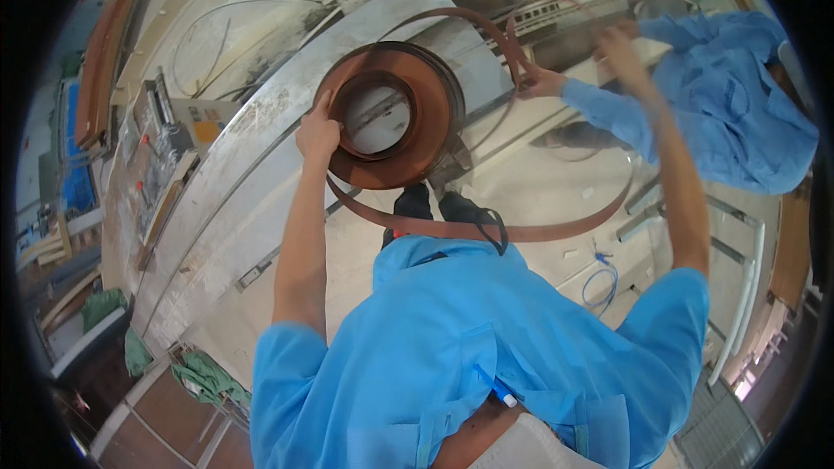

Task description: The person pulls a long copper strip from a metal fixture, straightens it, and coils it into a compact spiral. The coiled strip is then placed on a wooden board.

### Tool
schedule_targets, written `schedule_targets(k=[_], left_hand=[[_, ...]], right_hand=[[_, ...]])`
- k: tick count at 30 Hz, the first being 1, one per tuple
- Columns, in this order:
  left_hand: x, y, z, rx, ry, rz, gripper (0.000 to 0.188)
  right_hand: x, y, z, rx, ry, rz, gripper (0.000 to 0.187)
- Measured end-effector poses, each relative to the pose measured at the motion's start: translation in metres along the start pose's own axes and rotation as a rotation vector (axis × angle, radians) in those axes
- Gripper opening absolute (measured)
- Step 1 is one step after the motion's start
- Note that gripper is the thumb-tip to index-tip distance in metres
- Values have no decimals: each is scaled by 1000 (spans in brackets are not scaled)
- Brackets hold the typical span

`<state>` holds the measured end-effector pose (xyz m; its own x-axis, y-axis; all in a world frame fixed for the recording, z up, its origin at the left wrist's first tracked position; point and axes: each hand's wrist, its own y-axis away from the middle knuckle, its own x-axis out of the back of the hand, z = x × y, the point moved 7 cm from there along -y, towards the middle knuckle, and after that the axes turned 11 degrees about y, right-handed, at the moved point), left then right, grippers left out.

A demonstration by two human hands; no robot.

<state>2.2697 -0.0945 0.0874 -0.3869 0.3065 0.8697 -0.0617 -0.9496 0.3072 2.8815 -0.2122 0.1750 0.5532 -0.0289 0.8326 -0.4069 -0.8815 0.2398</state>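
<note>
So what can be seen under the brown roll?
Through the hole in the brown roll, part of a grey surface shows. The rest of what lies beneath is covered.

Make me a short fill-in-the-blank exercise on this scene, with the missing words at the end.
1. The left hand touches the roll on its ____ side.
2. The roll is coloured ____.
3. The loose strip bows out mainly toward the picture's ____ side.
4. The shirt and the co-worker's sleeve are both ____.
Missing words: left; brown; right; blue.
</note>
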Motion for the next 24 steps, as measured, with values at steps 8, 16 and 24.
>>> schedule_targets(k=[8, 16, 24], left_hand=[[12, 12, -31, 23, -14, -1, 70], [32, 15, -66, -100, 260, 35, 57], [21, 24, -193, 164, 222, 1, 53]], right_hand=[[-204, -18, -61, -111, 243, 33, 64], [-181, 3, -143, -55, 280, 133, 48], [-206, -40, -244, 210, 569, -57, 51]])
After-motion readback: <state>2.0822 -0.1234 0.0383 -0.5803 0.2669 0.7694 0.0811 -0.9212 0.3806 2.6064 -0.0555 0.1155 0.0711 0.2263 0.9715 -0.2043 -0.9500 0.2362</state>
